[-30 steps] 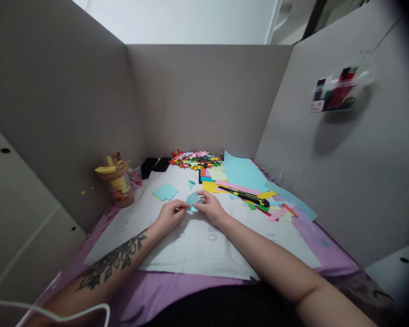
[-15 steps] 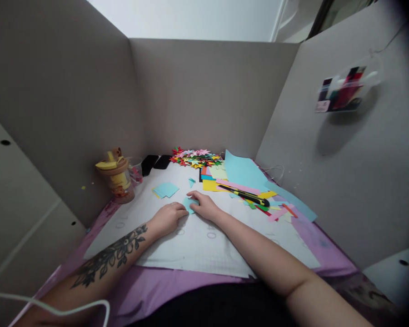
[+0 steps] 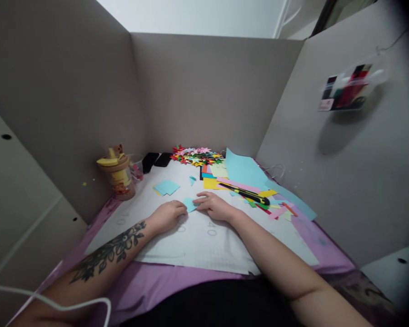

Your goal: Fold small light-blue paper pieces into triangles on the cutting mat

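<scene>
A small piece of light-blue paper (image 3: 190, 205) lies on the white sheet between my two hands. My left hand (image 3: 170, 215) is closed at its left edge, fingertips pressed together on the paper. From the other side, my right hand (image 3: 214, 206) rests with its fingers apart, the fingertips touching the paper's right edge. Just behind is a small folded bit of blue paper (image 3: 192, 180). To the left sits a stack of light-blue paper squares (image 3: 167, 187), with a yellow edge showing under it.
Folded paper stars (image 3: 197, 156) are heaped at the back. On the right, a yellow-black utility knife (image 3: 247, 194) lies over coloured paper strips, near a large blue sheet (image 3: 245, 169). A lidded cup (image 3: 118, 177) and black phone-like objects (image 3: 162, 159) stand back left. Grey panels (image 3: 211, 91) enclose the table.
My right hand has shifted right and its fingers have spread, uncovering more of the light-blue paper. My left hand stays at the paper's left edge. The view has tilted slightly.
</scene>
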Available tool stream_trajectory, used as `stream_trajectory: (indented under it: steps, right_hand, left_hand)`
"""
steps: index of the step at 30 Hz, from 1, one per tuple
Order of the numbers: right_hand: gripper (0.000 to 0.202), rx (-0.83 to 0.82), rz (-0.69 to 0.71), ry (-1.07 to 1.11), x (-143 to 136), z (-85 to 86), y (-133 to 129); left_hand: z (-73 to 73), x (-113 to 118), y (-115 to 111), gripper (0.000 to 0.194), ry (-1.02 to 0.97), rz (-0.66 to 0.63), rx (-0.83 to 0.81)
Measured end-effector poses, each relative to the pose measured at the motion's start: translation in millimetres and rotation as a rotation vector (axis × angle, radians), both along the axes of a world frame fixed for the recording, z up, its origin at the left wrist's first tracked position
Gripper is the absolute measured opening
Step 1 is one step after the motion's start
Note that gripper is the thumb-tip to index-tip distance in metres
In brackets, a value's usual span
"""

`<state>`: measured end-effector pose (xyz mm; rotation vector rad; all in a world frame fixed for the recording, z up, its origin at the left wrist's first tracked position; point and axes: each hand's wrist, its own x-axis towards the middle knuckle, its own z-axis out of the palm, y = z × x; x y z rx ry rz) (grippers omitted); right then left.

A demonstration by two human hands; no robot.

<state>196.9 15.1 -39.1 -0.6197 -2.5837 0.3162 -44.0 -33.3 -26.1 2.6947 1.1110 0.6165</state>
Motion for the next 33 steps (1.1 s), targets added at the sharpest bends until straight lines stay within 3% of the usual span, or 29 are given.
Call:
stream_trajectory:
  steps: [9,15,20,26,33]
  right_hand:
    - [0.028,-0.124,0.091,0.161,-13,-4.1,0]
    - [0.021,-0.214,-0.084,0.236,-29,-6.9,2]
    - [0.008,-0.217,0.057,0.230,-27,-7.0,8]
    - [0.005,-0.278,0.051,0.218,-16,-4.9,15]
    - [0.009,-0.205,-0.104,0.140,-21,-4.6,16]
  left_hand:
    - [-3.5,-1,2,0.038,0.011,-0.050,-0.005]
    - [-6.8,-5,6,0.037,0.002,-0.052,-0.007]
    - [-4.2,-4,4,0.038,0.004,-0.088,0.002]
    - [2.9,3,-3,0.036,0.136,-0.128,0.048]
    - [1.3,3,-2,0.034,0.154,-0.132,0.063]
